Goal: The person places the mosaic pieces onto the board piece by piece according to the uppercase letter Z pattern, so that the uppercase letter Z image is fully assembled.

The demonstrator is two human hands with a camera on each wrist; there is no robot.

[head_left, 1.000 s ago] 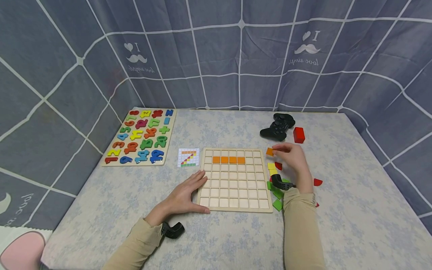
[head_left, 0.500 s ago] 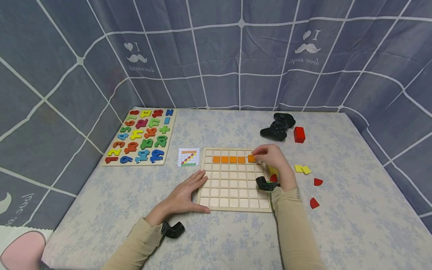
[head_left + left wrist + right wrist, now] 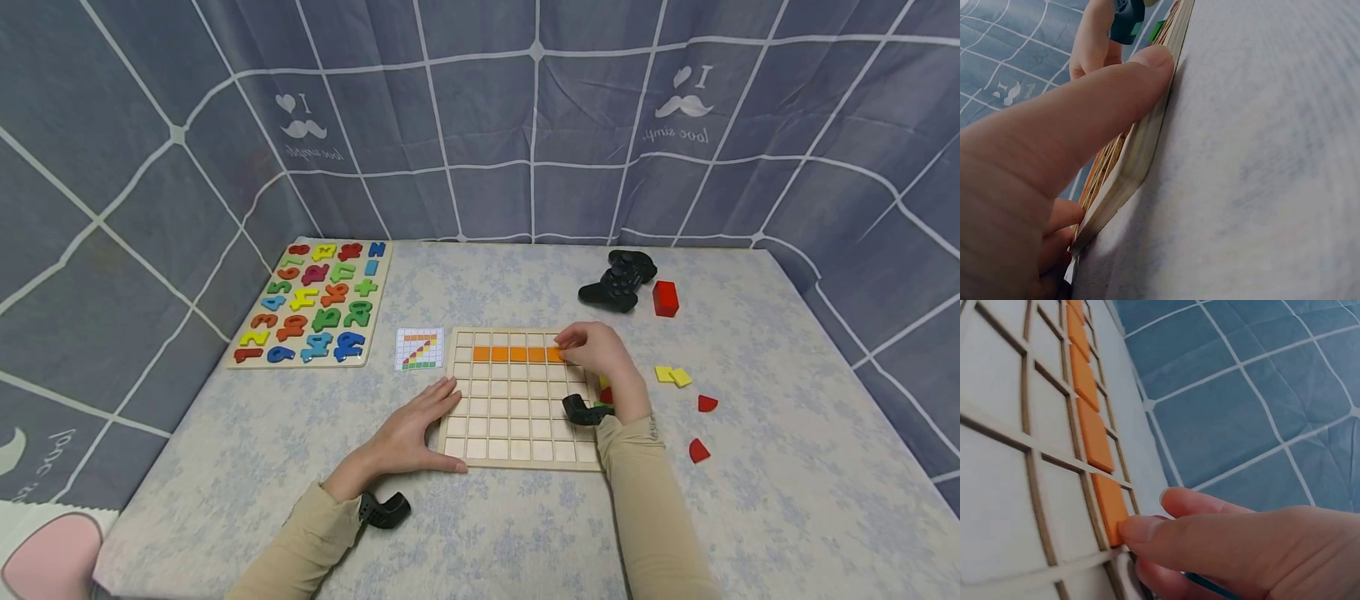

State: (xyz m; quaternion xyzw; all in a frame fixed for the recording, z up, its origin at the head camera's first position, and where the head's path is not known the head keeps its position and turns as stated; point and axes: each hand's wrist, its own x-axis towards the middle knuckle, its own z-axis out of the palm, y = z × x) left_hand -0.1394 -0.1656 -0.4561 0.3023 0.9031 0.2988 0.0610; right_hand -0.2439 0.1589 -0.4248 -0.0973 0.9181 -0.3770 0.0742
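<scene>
A wooden grid board [image 3: 519,467] lies on the table with a row of orange square tiles [image 3: 517,355] in its second row from the back. My left hand [image 3: 408,429] rests along the board's left side, fingers spread; in the left wrist view the thumb [image 3: 1141,72] lies on its front edge. At the row's right end, my right hand [image 3: 603,354] touches the last orange tile [image 3: 1108,506] with the thumb tip. That tile sits in its cell, and the index fingertip is apart from it. Partly behind the right hand are yellow, red and green pieces.
A pattern card [image 3: 419,349] lies left of the board, and a number puzzle [image 3: 307,308] farther left. A black game controller [image 3: 618,282] and a red block [image 3: 665,298] stand back right. Yellow tiles [image 3: 672,376] and red quarter-round pieces [image 3: 699,451] lie to the right.
My right hand has carried an orange tile leftward from the right of the board into the row's right-end cell; its index finger now stands off the tile. My left hand stays put.
</scene>
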